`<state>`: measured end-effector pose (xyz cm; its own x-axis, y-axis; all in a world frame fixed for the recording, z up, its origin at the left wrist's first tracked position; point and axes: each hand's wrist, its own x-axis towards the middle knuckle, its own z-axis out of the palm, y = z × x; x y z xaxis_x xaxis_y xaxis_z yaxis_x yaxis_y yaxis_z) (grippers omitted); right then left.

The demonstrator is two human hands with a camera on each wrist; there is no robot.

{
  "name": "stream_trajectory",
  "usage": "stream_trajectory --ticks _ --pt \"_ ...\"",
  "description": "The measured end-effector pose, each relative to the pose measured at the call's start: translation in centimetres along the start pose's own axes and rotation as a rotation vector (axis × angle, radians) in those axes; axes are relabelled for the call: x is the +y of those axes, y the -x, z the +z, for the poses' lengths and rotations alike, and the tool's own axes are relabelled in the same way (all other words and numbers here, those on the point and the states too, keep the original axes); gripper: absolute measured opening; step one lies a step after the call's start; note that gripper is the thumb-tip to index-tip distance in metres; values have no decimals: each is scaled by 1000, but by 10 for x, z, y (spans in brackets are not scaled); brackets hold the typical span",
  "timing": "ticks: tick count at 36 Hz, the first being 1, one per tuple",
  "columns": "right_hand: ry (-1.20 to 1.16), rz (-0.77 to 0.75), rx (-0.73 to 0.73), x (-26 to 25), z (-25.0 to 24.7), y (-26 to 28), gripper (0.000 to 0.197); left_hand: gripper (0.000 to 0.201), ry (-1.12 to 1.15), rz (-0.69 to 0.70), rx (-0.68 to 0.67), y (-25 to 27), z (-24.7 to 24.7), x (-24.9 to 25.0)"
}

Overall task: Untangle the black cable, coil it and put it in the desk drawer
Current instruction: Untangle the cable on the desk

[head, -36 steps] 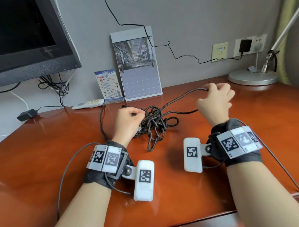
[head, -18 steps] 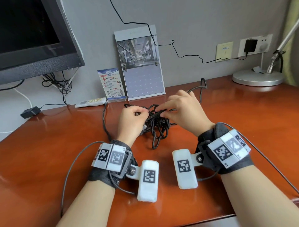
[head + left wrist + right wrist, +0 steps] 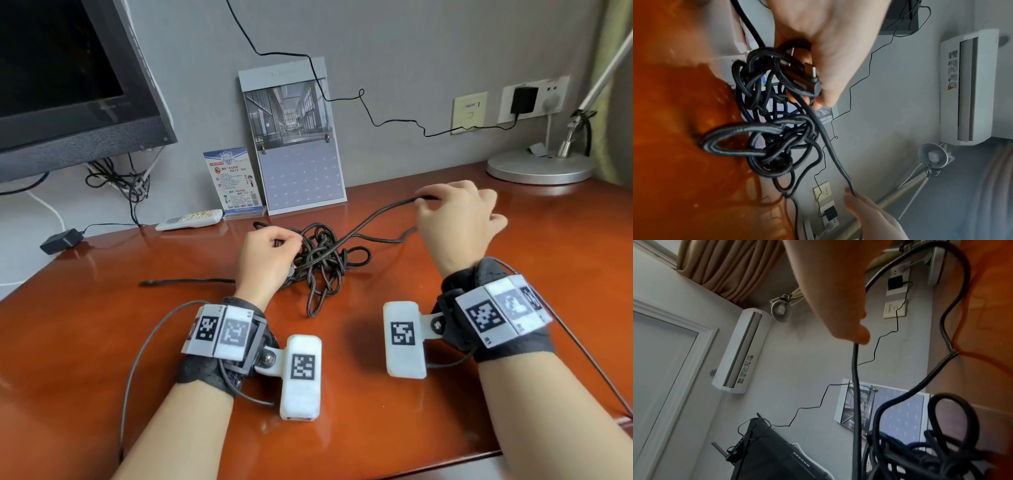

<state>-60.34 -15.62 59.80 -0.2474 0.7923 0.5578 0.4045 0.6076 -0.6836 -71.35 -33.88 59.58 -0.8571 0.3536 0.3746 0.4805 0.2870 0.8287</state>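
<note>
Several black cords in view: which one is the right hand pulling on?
The thick braided black cable knotted on the desk; the right hand pinches a strand lifted from it. The thin wire on the wall runs to the charger, untouched.

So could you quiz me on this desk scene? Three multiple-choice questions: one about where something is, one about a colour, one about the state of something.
1. Where does the calendar stand?
A. leaning on the wall behind the cable
B. flat by the lamp
C. on the monitor

2. What colour is the desk?
A. white
B. reddish brown
C. grey

3. What state is the cable in?
A. neatly coiled
B. in a drawer
C. mostly a knot, with one strand pulled out

Answers:
1 A: the head view shows it upright against the grey wall beyond the knot.
2 B: the glossy top is reddish brown.
3 C: the left hand holds the knot, and the right hand pinches a strand drawn out to the right.
</note>
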Motion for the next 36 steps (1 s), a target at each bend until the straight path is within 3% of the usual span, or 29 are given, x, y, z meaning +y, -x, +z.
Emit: stream_trajectory --ticks 3,7,9,12,20,26,31,36 --pt "128 -162 -104 -3 5 6 34 20 15 -14 -6 0 1 0" --pt "164 -550 -415 -15 4 14 42 22 25 -35 -11 0 2 0" --pt "79 -648 -598 -22 7 21 40 20 31 -41 -10 1 2 1" --pt "-95 -639 -759 -30 10 30 31 19 48 -56 -11 1 3 1" --pt "-113 -612 -886 -37 12 41 24 20 59 -28 -28 1 3 2" --pt "-18 -666 -808 -39 10 41 10 23 10 -8 -16 0 3 -2" --pt "85 -585 -405 -29 5 27 16 19 -50 -42 33 -2 1 -6" --pt "117 -208 30 -4 -5 0 21 16 -28 -78 49 -4 -3 -6"
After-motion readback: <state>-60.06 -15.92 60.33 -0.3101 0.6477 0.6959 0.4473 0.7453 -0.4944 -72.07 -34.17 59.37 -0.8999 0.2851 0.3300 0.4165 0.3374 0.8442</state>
